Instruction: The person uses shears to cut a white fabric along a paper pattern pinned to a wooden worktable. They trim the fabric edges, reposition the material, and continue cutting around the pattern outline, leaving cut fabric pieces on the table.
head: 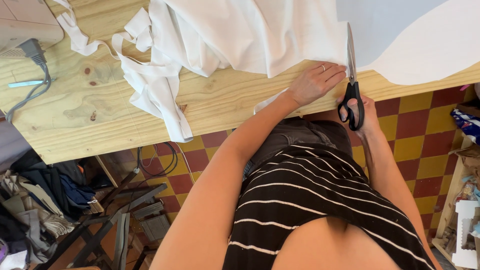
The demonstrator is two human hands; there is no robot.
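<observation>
So you stood at the plywood table (100,100), where the white fabric (250,30) lay spread over its far side, a loose strip trailing off the near edge. Your left hand (315,82) rested flat on the cloth by the edge, fingers together and gripping nothing. Your right hand (361,111) was closed through the black handles of the scissors (351,75) (blades pointing away from you), just beside the left. A grey cable (35,75) lay at the table's left end.
</observation>
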